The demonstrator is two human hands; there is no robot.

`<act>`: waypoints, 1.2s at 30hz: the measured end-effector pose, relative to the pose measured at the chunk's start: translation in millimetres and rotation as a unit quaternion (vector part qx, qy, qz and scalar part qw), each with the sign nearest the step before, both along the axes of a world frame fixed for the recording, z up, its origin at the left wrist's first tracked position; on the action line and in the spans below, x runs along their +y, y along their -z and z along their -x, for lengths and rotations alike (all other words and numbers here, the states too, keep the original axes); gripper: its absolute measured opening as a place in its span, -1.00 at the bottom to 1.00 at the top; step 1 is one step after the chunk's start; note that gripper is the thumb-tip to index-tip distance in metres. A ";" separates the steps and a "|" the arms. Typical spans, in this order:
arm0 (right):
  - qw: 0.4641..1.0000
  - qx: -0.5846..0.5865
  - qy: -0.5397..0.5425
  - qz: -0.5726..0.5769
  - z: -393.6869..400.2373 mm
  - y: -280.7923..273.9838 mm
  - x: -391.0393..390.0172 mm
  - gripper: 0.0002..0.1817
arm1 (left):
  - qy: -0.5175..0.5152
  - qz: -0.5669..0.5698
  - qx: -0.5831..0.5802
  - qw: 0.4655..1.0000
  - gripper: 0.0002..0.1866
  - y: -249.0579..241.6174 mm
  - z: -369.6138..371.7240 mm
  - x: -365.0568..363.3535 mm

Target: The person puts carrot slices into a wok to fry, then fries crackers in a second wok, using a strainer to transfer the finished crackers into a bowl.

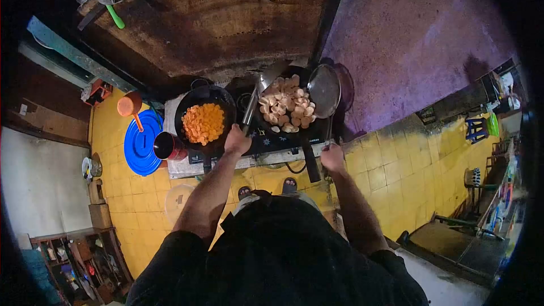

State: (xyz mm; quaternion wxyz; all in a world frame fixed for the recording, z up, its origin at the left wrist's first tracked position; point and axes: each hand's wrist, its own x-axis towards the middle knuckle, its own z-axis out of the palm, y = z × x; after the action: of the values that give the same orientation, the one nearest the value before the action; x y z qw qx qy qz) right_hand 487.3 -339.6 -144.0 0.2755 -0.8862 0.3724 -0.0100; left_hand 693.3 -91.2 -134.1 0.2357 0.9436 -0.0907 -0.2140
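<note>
My left hand (pixel 238 140) is closed around the handle of a metal spatula (pixel 250 107). The wide blade of that spatula reaches to the upper left edge of the right-hand wok (pixel 292 71). Pale round crackers (pixel 288 103) fill this wok, whose black handle points toward me. My right hand (pixel 332 157) is closed on the handle of a round mesh strainer (pixel 324 92), which is tilted at the wok's right side. On the left burner sits a second wok (pixel 225 100) holding orange pieces (pixel 203 124).
Both woks stand on a black gas stove (pixel 266 143). Left of it are a dark red pot (pixel 170 146), a blue lid (pixel 141 147) and an orange dipper (pixel 130 104). A brown board (pixel 226 22) rises behind, and a purple wall (pixel 408 51) stands to the right.
</note>
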 end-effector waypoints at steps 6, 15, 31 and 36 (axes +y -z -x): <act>0.999 0.012 -0.033 0.033 -18.1 15.8 6.3 -0.75 | -0.094 0.079 0.156 0.980 -0.70 32.0 28.6 -20.4; 0.989 -0.001 -0.132 0.060 2.6 -52.3 -13.0 -0.79 | -0.147 0.193 0.391 0.888 -0.84 8.4 40.4 -37.0; 0.925 -0.043 0.121 -0.358 34.2 12.3 -34.5 -0.84 | -0.002 0.127 0.300 0.945 -0.78 43.2 37.9 -3.5; 0.860 -0.033 0.096 -0.501 32.5 12.0 -23.0 -0.85 | -0.006 0.142 0.270 0.952 -0.81 2.5 26.5 3.7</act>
State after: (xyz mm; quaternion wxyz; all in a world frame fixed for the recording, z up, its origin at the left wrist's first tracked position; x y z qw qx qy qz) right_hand 454.8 -362.6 -156.0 0.6919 -0.5880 0.4008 0.1218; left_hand 666.8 -87.4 -136.5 0.3843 0.8078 -0.0474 -0.4445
